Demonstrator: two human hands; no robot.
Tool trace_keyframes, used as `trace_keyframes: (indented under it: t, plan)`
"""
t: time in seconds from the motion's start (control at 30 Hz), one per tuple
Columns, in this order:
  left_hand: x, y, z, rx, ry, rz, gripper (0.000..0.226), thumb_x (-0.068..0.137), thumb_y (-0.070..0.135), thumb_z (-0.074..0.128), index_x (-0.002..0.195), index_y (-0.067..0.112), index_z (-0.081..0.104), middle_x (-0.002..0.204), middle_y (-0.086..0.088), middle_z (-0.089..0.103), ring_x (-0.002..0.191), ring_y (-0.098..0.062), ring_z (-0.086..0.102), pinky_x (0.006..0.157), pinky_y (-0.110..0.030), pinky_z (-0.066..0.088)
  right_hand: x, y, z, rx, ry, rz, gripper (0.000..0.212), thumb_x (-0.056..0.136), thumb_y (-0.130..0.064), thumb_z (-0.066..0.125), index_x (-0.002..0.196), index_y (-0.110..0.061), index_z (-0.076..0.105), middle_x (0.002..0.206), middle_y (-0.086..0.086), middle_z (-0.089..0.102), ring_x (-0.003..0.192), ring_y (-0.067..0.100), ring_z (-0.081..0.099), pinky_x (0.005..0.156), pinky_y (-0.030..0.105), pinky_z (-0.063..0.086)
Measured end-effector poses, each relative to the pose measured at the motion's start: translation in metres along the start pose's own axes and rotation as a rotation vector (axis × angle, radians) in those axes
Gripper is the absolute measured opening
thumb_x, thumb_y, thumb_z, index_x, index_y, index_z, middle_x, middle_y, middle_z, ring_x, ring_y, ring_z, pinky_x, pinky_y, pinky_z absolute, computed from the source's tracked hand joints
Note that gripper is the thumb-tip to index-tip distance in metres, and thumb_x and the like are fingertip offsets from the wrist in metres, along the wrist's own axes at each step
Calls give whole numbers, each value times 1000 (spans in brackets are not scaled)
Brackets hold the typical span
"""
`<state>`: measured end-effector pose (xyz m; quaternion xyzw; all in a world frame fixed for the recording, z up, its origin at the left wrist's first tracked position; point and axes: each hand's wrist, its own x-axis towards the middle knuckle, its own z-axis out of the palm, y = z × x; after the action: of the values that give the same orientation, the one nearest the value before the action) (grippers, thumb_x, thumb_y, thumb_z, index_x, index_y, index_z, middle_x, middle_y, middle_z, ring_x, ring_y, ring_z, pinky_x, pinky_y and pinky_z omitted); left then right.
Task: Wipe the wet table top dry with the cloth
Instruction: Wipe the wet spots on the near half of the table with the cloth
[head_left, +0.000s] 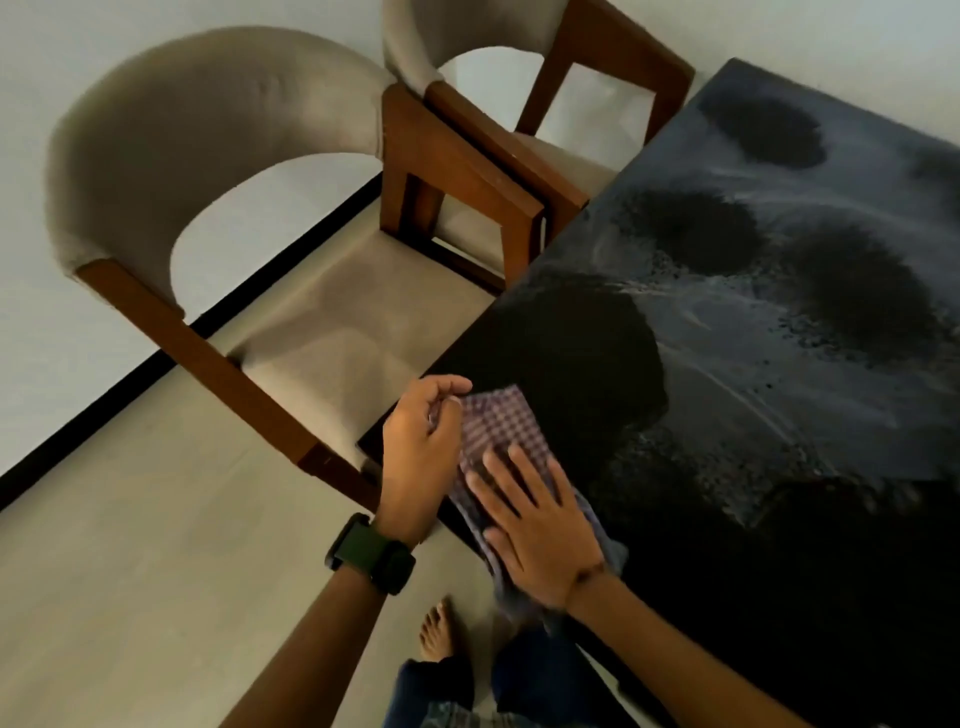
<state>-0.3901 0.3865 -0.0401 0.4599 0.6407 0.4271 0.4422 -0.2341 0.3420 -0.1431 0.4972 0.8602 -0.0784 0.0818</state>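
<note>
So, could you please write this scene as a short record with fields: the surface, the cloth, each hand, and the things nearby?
surface: dark table top with wet streaks and droplets
cloth: purple checked cloth lying at the near corner of the table, partly hanging over the edge
right hand: right hand pressing flat on the cloth, fingers straight
left hand: left hand pinching the cloth's edge; dark watch on the wrist
nearby: two beige upholstered chairs with brown wooden frames beside the table
floor: a bare foot visible below
</note>
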Motion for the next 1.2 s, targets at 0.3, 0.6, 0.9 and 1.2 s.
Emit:
trace_keyframes:
  t: [0.3, 0.6, 0.9, 1.2]
  plan:
    - [18, 4, 28, 55, 45, 8, 21, 93, 18, 44, 102, 31, 58, 79, 9, 53, 46, 0, 45, 45, -15, 34, -10, 180, -25, 120, -52, 691, 56, 98, -46, 13, 148, -30, -6, 158, 1, -10, 145, 25, -8, 115, 54, 3]
    - [31, 19, 76, 67, 0, 56, 21, 94, 15, 42, 96, 28, 59, 103, -3, 64, 83, -14, 61, 69, -29, 51, 62, 16, -12, 100, 32, 42, 58, 90, -43, 43, 140, -15, 36, 154, 9, 25, 143, 31, 6, 114, 54, 0]
    - [51, 34, 124, 129, -77, 136, 31, 90, 15, 46, 82, 43, 57, 69, 10, 55, 49, 2, 43, 45, -15, 36, -134, 214, 13, 169, 47, 981, 57, 98, -39, 24, 150, -31, 1, 159, -1, -4, 145, 22, -3, 115, 52, 5]
    - [85, 27, 104, 108, -158, 120, 30, 89, 19, 46, 82, 46, 59, 65, 10, 54, 44, 0, 40, 43, -21, 34, -130, 194, -4, 242, 79, 1415, 58, 100, -38, 21, 151, -18, 2, 158, 11, -4, 144, 33, -5, 115, 54, 0]
